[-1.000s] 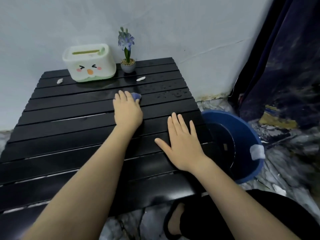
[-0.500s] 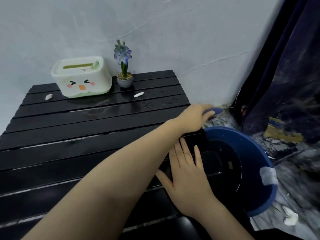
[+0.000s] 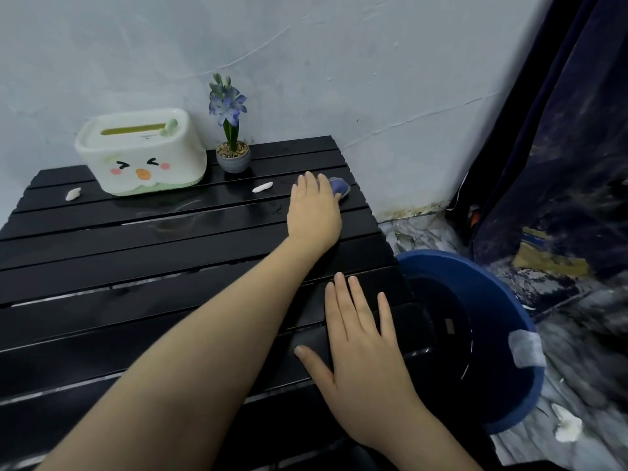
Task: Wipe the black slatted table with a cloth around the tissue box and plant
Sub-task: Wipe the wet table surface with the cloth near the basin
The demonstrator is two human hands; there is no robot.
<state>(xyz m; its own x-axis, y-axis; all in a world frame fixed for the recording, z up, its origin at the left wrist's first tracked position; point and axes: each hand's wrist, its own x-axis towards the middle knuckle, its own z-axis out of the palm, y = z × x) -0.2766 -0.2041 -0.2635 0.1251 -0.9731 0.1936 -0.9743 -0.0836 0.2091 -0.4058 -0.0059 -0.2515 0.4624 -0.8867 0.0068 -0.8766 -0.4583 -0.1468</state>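
- Under your left hand (image 3: 314, 212), near the far right edge of the black slatted table (image 3: 102, 253), lies the blue cloth (image 3: 339, 188); only a corner of it peeks out past your fingertips. Your fingers lie flat and pressed on it; whether any curl around it, you cannot tell.
- Just left of that hand sits a small white scrap (image 3: 262, 187) on the slats, close to your fingers but apart from them.
- Beyond and left of the hand stands the plant (image 3: 231, 144), a blue flower in a grey pot, upright near the wall.
- Further left of the plant, just beside it, is the tissue box (image 3: 141, 153), white and green with a duck face. A second white scrap (image 3: 73, 194) lies past the box's left side.
- Nearer you, your right hand (image 3: 360, 348) rests palm down on the table's right edge, fingers straight and spread, holding nothing.
- Right of that hand, a blue basin (image 3: 503, 300) stands on the floor against the table edge, with a white patch on its rim.
- Another white scrap (image 3: 567, 427) lies on the floor beside the basin.
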